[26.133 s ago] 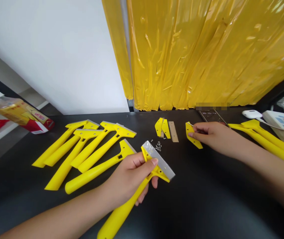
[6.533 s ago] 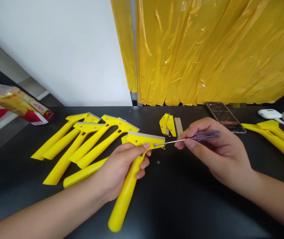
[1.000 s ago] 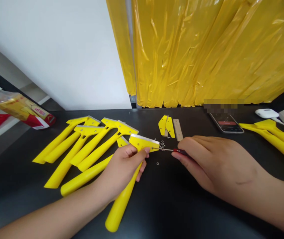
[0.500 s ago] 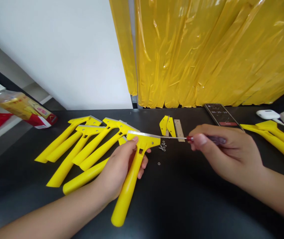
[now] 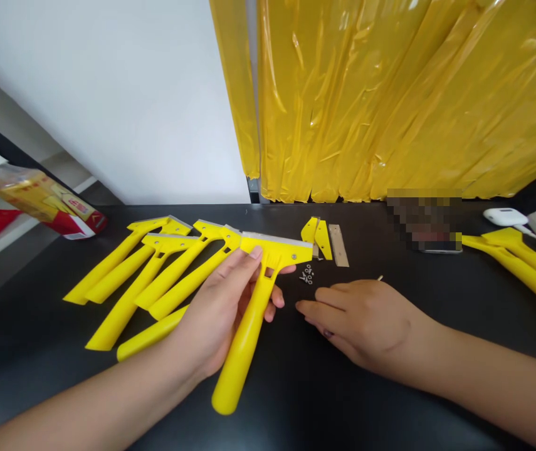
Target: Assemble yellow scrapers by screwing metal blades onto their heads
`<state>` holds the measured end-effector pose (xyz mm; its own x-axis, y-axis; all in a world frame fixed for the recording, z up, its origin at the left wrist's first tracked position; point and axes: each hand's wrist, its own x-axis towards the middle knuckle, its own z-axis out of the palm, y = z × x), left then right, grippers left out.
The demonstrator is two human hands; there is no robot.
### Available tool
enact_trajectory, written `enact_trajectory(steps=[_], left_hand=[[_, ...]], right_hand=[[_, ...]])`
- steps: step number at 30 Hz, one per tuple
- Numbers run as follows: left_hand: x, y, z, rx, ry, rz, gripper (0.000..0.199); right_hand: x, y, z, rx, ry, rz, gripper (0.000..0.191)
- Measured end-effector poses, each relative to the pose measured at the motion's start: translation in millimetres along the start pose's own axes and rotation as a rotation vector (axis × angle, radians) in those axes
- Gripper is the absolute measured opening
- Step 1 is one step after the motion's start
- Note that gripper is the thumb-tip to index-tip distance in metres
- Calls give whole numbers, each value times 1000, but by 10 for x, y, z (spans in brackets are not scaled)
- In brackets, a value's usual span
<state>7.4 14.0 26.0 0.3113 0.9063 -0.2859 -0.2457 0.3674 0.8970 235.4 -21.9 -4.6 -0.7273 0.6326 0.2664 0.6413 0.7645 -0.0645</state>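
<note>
My left hand (image 5: 230,294) is closed around the head of a yellow scraper (image 5: 244,338), thumb on its front face. A metal blade edge runs along the top of that head, and a screw shows near its right end. My right hand (image 5: 366,319) is low over the table, palm down, fingertips at the tabletop. Mostly hidden under it is a screwdriver (image 5: 380,278); only its shaft end and a bit of dark handle peek out. Just beyond those fingers is a small pile of screws and nuts (image 5: 307,274). Behind it are yellow cover plates (image 5: 323,240) and a flat metal blade (image 5: 338,245).
Several yellow scrapers (image 5: 126,300) lie fanned out at the left, near a drink bottle (image 5: 56,199). More yellow handles (image 5: 526,269) are at the right, beside a white case (image 5: 505,217). A pixelated phone (image 5: 430,219) lies at the back before yellow plastic sheeting (image 5: 366,100).
My right hand has drawn the screwdriver away from the scraper's right end and come down to the table, where a loose nut lay. The scraper in my left hand has risen slightly.
</note>
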Motion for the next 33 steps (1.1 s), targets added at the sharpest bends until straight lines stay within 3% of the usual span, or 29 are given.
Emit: enact_trajectory(steps=[4, 10, 13, 17, 20, 22, 24, 27, 33], left_hand=[[-34, 37, 15, -79, -50, -60, 23], [-102, 65, 12, -105, -294, -206, 47], [-140, 50, 17, -47, -337, -251, 52], [-170, 13, 11, 26, -454, -305, 56], [-182, -5, 7, 58, -557, -310, 45], [-188, -4, 13, 99, -575, -314, 32], [-191, 2, 23, 136, -593, -324, 27], [-182, 2, 29, 159, -598, -327, 28], [-143, -31, 18, 143, -479, -282, 24]], right_hand=[[-3, 39, 78, 9, -20, 16, 29], [12, 59, 130, 293, -48, 184, 19], [12, 66, 119, 432, -26, 256, 16], [45, 76, -43, 681, -19, 332, 16], [94, 71, -186, 1096, -36, 568, 25], [119, 63, -233, 1444, -79, 752, 31], [127, 58, -240, 1655, -131, 849, 34], [116, 68, -222, 1771, -172, 916, 32], [69, 124, -228, 1794, -79, 876, 33]])
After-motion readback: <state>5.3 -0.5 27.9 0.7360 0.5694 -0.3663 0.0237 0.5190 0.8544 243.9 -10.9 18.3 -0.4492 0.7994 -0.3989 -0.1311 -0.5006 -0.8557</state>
